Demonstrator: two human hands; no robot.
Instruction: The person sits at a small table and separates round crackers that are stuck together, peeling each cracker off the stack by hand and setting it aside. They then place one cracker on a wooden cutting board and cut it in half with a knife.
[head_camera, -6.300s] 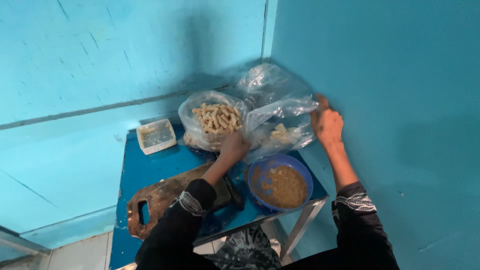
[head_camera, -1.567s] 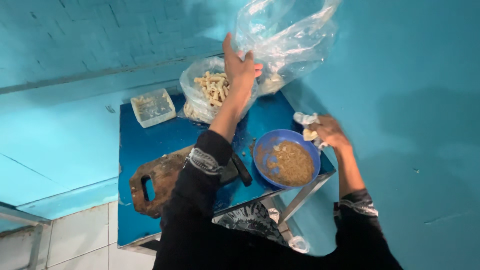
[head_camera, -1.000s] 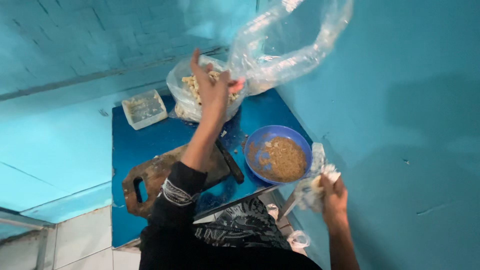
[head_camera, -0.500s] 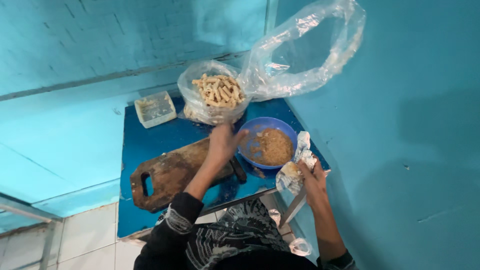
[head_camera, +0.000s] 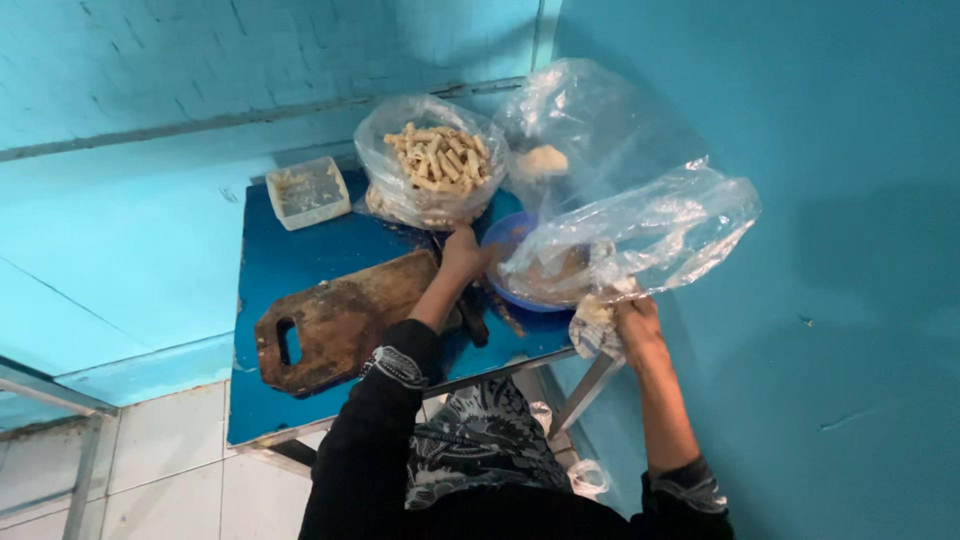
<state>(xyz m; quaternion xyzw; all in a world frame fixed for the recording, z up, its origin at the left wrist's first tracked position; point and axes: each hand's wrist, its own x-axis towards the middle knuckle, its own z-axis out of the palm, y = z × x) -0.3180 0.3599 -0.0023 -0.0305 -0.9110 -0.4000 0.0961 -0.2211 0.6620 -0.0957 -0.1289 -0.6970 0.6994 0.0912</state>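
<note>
Right hand (head_camera: 632, 322): clenched on the gathered neck of a large clear plastic bag (head_camera: 640, 215) plus a small crumpled pale wad (head_camera: 594, 327), held just off the right edge of the blue table (head_camera: 300, 262). The bag is billowed up and leftward from the fist; a pale lump (head_camera: 541, 160) is seen inside near its top. The bag is draped over most of the blue bowl (head_camera: 500, 240).

Left hand (head_camera: 464, 252): placed at the left rim of the blue bowl, fingers curled at the rim; whether the rim is actually gripped cannot be told, since the bag hides the contact. The bowl sits on the table near its right edge; brownish contents are seen only dimly through the plastic.

Relative to the bowl:
- dark knife-like handle (head_camera: 472, 322) just beside it on the near-left, partly hidden under the left forearm
- worn wooden cutting board (head_camera: 340, 320) with handle slot, to the left, flat on the table
- open plastic bag of pale stick-shaped pieces (head_camera: 436, 165), just behind, at the far edge by the wall
- small square clear container (head_camera: 307, 192), behind and well to the left, at the far left corner of the table

Table is tucked into a corner of turquoise walls.
</note>
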